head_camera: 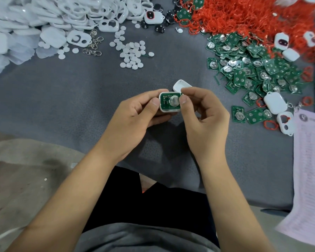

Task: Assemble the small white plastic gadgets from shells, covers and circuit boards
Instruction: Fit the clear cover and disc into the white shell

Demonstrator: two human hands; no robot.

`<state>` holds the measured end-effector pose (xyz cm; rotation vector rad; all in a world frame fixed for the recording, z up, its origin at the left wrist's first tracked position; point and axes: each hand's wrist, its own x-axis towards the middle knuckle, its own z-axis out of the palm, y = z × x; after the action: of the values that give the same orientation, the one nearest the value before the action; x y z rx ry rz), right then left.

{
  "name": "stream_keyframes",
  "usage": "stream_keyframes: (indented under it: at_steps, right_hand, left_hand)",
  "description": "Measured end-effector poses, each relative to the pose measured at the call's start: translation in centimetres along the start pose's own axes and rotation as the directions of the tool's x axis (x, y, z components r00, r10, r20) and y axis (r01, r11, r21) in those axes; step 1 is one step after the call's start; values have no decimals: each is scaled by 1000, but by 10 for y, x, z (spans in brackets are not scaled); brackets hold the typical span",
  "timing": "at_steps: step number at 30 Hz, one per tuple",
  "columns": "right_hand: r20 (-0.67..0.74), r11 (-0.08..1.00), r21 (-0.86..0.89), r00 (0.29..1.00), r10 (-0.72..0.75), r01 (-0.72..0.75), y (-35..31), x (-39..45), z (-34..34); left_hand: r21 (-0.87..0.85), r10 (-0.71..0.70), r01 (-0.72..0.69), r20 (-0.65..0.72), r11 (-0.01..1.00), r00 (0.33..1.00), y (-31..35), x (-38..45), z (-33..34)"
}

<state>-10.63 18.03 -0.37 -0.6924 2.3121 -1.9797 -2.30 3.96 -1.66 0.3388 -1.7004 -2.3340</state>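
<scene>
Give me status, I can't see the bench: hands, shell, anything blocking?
Left hand grips shell, board seated. Right hand pinches its edge. White cover waits behind. Nothing blocking.

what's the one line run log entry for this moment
step: seating circuit board in shell | left hand: holds shell | right hand: thumb on board, holds cover | cover: off

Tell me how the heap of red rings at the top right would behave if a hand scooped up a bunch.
The red rings are thin loops, so probably floppy and very light. They lie tangled in a heap, so a scoop would likely drag extra rings along. Some mingle with the green circuit boards, which might snag and come too.
</scene>
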Motion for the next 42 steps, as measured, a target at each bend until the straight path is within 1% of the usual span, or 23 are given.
stream_keyframes:
  at_steps: [6,11,15,20,22,24,27,31,35,39,42]
  right_hand:
    - [0,999,-49,1000,-15,15,-2,-2,3]
    - [-4,994,-102,999,-42,41,1,-1,2]
    - [-7,991,-122,999,-53,52,1,-2,3]
    - [-23,978,-193,996,-84,78,-1,-1,2]
    - [-35,977,-202,996,-76,67,-2,-1,2]
    - [-26,979,-195,998,-59,53,-3,-1,2]
    - [12,972,-218,997,-82,83,-5,-1,2]
    - [23,968,-234,996,-90,93,-7,-3,3]
    - [-4,960,-267,996,-88,84,-6,-3,4]
    - [-25,956,-284,996,-85,74,-6,-3,5]
    - [-16,951,-298,995,-94,85,-6,-4,6]
  left_hand:
    - [-2,-3,3,-40,1000,999,0,-1,2]
    - [40,30,-28,-67,999,997,0,-3,4]
    - [63,26,-21,-70,998,997,0,-2,3]
    - [35,19,-16,-67,999,998,1,-2,3]
    - [26,18,-16,-74,1000,997,2,-2,4]
    - [15,13,-12,-76,1000,997,2,-2,4]
    - [17,19,-18,-78,1000,997,5,-4,6]
    - [16,31,-29,-138,999,990,7,-5,10]
    - [4,46,-46,-206,999,977,6,-6,13]
    - [5,42,-42,-207,999,978,5,-5,13]
    - [25,39,-34,-215,999,976,5,-5,13]
